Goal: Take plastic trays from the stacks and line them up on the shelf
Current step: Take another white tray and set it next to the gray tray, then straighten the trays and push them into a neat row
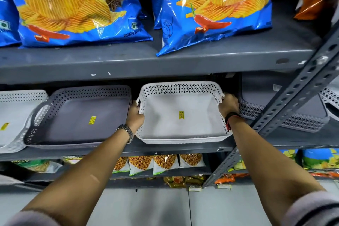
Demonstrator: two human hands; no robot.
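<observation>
Left hand (135, 113): fingers clamped on the white tray (180, 113) at its left handle.
Right hand (228, 104): clamped on the right handle.
White tray: on the grey shelf (165, 149), tilted (yellow sticker, unreadable).
Neighbours: grey tray (78, 115) just left; patterned grey tray (286, 113) right, behind the slotted post (297, 86).
Above: blue crisp bags (77, 5), "POTATO" legible.

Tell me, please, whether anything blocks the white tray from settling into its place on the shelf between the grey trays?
Nothing visible does. The white tray already sits on the shelf, held at its sides by the left hand and right hand. The grey tray lies to its left, the patterned grey tray to its right, neither overlapping it.
</observation>
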